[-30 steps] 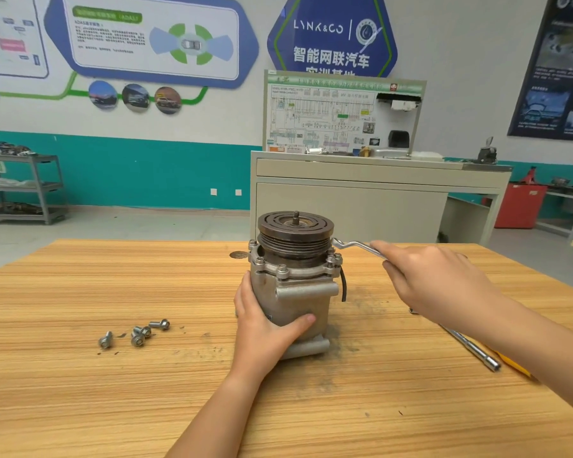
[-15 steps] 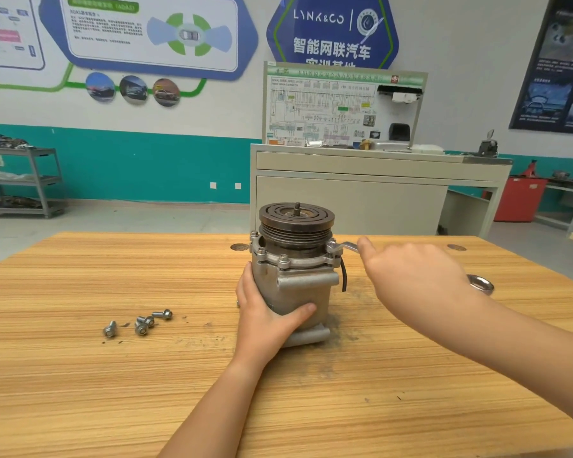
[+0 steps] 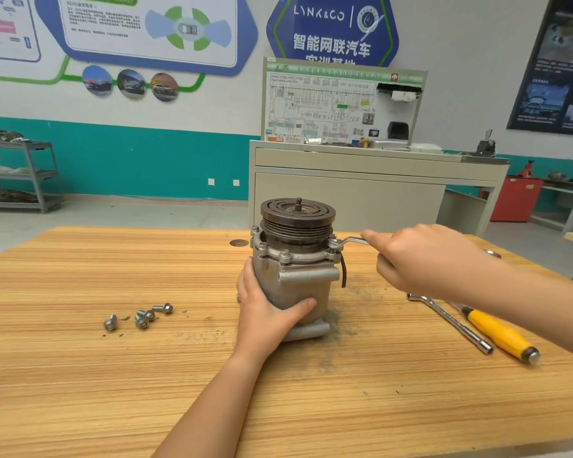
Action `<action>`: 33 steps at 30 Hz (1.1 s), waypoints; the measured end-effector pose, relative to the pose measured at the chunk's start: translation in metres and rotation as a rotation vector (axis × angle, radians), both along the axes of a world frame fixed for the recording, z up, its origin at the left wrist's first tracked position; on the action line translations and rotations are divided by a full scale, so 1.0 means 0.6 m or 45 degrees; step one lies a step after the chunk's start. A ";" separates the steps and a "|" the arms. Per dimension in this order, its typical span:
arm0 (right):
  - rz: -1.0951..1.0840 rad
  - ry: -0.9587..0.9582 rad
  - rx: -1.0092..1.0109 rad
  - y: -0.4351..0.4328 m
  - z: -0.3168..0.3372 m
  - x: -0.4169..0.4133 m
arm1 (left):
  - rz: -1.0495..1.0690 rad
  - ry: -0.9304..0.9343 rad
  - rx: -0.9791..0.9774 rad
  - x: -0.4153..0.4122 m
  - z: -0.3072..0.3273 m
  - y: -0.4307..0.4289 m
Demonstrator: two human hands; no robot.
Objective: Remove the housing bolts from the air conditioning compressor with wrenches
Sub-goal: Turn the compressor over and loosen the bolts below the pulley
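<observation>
head cam | looks forward-down — near table [image 3: 80, 375] | wall behind

Bright, even, diffuse light fills the room, leaving only faint soft shadows beside the compressor [image 3: 295, 285], while the wall posters [image 3: 146, 31] look smeared and the wide lens bows the table [image 3: 80, 391] edges.

Wood-grain table [image 3: 80, 375]. The compressor [image 3: 298, 285] stands upright near its centre, with dark grime [image 3: 354, 292] on the surface beside the base. Four loose bolts [image 3: 143, 317] lie clustered to its left. To the right, an L-shaped socket wrench [image 3: 450, 322] and a yellow-handled screwdriver [image 3: 497, 335] lie side by side.
</observation>
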State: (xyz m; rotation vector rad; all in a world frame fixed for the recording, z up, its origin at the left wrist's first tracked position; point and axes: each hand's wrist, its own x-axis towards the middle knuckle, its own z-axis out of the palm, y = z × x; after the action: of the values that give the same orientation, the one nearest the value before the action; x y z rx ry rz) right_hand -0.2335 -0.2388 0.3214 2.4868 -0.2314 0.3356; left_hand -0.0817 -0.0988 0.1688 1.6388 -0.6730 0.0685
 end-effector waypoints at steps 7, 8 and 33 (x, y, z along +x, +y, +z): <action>0.113 0.037 -0.155 -0.068 0.032 0.053 | 0.005 -0.006 0.003 0.001 -0.001 0.001; 0.117 0.017 -0.160 -0.074 0.029 0.064 | 0.008 -0.006 0.003 0.001 -0.001 0.000; 0.015 -0.383 0.396 0.011 -0.044 -0.030 | 0.002 -0.012 0.024 0.001 0.000 0.002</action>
State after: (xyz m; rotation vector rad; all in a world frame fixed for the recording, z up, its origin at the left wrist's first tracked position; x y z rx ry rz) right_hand -0.2517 -0.2322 0.2953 2.7340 -0.4191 0.7294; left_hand -0.0811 -0.0977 0.1686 1.6583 -0.6813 0.0710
